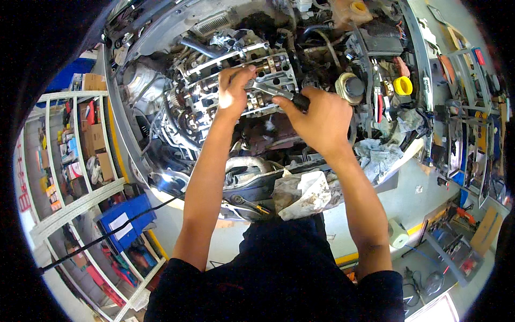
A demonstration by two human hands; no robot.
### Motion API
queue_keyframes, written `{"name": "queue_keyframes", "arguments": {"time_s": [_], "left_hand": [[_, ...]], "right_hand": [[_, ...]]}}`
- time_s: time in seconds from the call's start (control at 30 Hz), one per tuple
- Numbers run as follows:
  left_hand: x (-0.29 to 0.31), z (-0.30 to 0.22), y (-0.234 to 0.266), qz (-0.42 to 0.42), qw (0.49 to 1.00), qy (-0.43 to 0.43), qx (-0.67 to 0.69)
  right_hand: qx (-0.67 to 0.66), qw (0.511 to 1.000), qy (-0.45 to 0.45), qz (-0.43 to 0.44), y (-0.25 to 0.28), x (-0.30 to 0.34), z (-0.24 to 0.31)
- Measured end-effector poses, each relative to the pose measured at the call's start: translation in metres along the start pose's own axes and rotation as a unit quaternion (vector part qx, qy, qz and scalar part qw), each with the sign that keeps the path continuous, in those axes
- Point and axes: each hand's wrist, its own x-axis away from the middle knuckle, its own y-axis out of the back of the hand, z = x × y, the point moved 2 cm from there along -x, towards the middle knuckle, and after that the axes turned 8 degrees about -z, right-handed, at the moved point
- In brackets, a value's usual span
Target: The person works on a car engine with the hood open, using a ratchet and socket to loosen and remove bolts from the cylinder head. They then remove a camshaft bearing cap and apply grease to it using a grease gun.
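At far left, metal shelving (78,209) is holding boxes and packets, with a blue bin (141,208) sitting beside it and a black cable (80,249) cutting across the view. Over the opened engine (284,80), my left hand (232,91) is closing around the head end of a silver ratchet wrench (272,91) above the exposed camshafts; my fingers are covering its tip, so I cannot tell whether it is seating on a fastener. At the bay's front edge, a second ratchet (244,203) is lying near a stained cloth (303,194). My right hand (324,118) is gripping the wrench's dark handle, with a round, black-topped cap (352,87) crowding it just to the right. Beyond, a grey rag (378,155) is bunching over the bay's corner, red-handled tools (380,107) are lying near a yellow ring-shaped cap (402,86), and a white roll (397,233) is resting below.
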Motion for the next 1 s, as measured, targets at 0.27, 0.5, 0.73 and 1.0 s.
{"name": "queue_keyframes", "arguments": {"time_s": [0.27, 0.5, 0.73, 1.0], "left_hand": [[-0.01, 0.027, 0.007, 0.056, 0.959, 0.218, 0.173], [-0.009, 0.008, 0.004, 0.045, 0.954, 0.255, 0.148], [-0.001, -0.001, 0.009, -0.009, 0.987, 0.138, 0.077], [0.022, 0.011, 0.016, -0.003, 0.958, 0.228, 0.175]], "right_hand": [[-0.001, 0.999, -0.05, -0.022, -0.003, 0.004, 0.011], [0.001, 0.997, -0.079, -0.028, 0.0, 0.009, 0.016], [0.016, 0.999, 0.031, 0.004, 0.003, -0.006, 0.007], [-0.006, 0.994, 0.101, -0.028, 0.021, -0.004, 0.011]]}}
